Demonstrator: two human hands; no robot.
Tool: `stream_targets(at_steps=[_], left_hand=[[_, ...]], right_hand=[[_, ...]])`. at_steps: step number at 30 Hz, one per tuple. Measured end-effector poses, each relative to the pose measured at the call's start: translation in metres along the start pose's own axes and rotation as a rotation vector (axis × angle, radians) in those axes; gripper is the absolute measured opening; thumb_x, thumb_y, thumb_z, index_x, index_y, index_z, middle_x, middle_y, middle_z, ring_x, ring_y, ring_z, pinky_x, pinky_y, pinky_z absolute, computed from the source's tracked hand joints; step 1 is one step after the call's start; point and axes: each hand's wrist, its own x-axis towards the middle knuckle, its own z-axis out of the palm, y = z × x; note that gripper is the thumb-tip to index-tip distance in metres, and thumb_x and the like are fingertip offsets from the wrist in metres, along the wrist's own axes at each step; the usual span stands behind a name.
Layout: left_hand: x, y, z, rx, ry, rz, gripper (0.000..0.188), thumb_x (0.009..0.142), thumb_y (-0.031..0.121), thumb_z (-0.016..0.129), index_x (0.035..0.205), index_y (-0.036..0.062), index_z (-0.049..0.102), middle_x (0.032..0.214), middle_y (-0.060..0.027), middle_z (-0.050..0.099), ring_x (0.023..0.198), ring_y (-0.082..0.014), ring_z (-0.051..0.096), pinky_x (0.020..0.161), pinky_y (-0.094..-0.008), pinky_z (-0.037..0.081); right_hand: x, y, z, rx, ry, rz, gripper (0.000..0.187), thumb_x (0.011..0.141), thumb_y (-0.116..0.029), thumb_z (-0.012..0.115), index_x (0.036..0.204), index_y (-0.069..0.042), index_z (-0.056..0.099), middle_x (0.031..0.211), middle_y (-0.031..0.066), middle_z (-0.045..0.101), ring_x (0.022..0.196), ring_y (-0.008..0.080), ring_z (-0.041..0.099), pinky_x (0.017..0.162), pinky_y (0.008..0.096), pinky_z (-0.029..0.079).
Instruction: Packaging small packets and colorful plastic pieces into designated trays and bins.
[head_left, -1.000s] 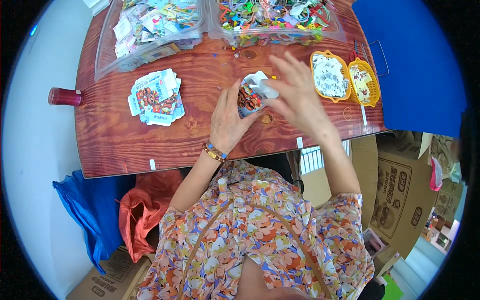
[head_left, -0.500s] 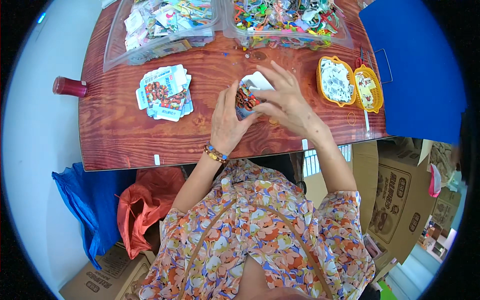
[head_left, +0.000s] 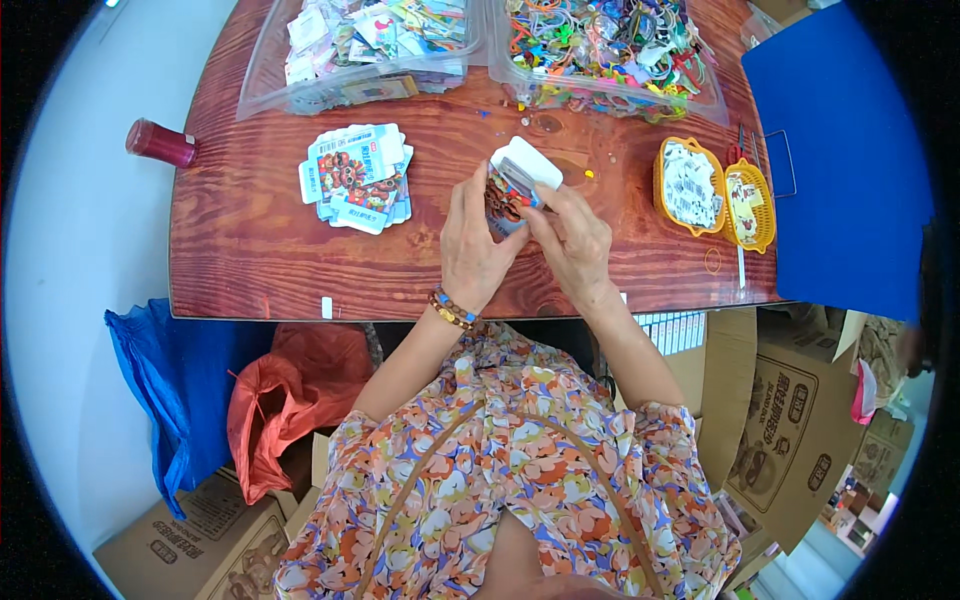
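Observation:
Between my hands is a small printed cardboard box (head_left: 505, 200) with its white end flap standing open at the top. My left hand (head_left: 471, 240) is wrapped round its left side, thumb across the lower front. The fingers of my right hand (head_left: 575, 238) pinch the box's right edge near the open flap. Whatever lies inside the box is hidden. To the left, a pile of flat printed boxes (head_left: 355, 180) in blue, white and red rests on the wooden table (head_left: 260, 270).
Two clear plastic bins stand at the back, one holding paper packets (head_left: 370, 40), the other colourful small trinkets (head_left: 600, 50). On the right are a yellow basket of white packets (head_left: 690, 187), a smaller yellow basket (head_left: 748, 208) and red-handled scissors (head_left: 737, 153). A dark red jar (head_left: 160, 143) lies left.
My right hand has come down from above the box and now grips its right edge. The whole scene has shifted slightly to the right and up in view.

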Motion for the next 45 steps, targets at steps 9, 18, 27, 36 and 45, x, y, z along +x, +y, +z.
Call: stream_targets(at_steps=[9,18,27,36,45], left_hand=[[-0.003,-0.011,-0.035,-0.488,-0.175,-0.087,0.051,0.089,0.006,0.071,0.135,0.0011,0.05,0.123,-0.0162,0.063,0.107,-0.0227,0.066,0.085,-0.0348,0.055],[0.005,-0.005,-0.063,-0.242,-0.343,0.093,0.041,0.092,-0.003,0.066,0.131,0.0001,0.053,0.116,-0.0078,0.06,0.104,-0.0135,0.063,0.087,-0.0288,0.054],[-0.015,-0.005,-0.057,-0.76,-0.286,-0.359,0.028,0.089,-0.005,0.068,0.116,0.0003,0.061,0.103,-0.0036,0.062,0.096,-0.0089,0.064,0.082,-0.0243,0.055],[-0.021,-0.001,-0.055,-0.372,-0.144,-0.086,0.023,0.087,-0.003,0.07,0.11,-0.0005,0.065,0.105,-0.0073,0.064,0.095,-0.0155,0.068,0.081,-0.0286,0.058],[-0.024,-0.007,-0.055,-0.639,-0.211,-0.209,0.031,0.089,-0.002,0.069,0.117,-0.0001,0.055,0.105,-0.0106,0.067,0.099,-0.0168,0.069,0.082,-0.0307,0.059]], right_hand=[[0.02,0.006,-0.033,0.548,-0.2,0.204,0.025,0.089,0.006,0.068,0.113,0.0,0.069,0.11,0.0095,0.068,0.099,0.014,0.066,0.085,0.0266,0.054],[0.029,0.002,-0.036,0.542,-0.327,0.101,0.021,0.089,0.001,0.069,0.11,0.0,0.069,0.12,0.012,0.063,0.105,0.0169,0.064,0.084,0.0298,0.054],[0.031,-0.006,-0.036,0.338,-0.481,-0.054,0.014,0.091,0.001,0.066,0.104,0.001,0.068,0.116,0.0121,0.064,0.094,0.0182,0.066,0.079,0.0309,0.056],[0.017,-0.014,-0.026,0.626,-0.434,0.195,0.009,0.094,-0.001,0.063,0.102,0.001,0.068,0.111,0.0115,0.066,0.102,0.0137,0.062,0.083,0.0298,0.053],[0.033,-0.013,-0.035,0.884,-0.618,0.594,0.014,0.094,-0.005,0.066,0.107,-0.001,0.071,0.107,0.0057,0.07,0.097,0.0096,0.064,0.084,0.0265,0.052]])
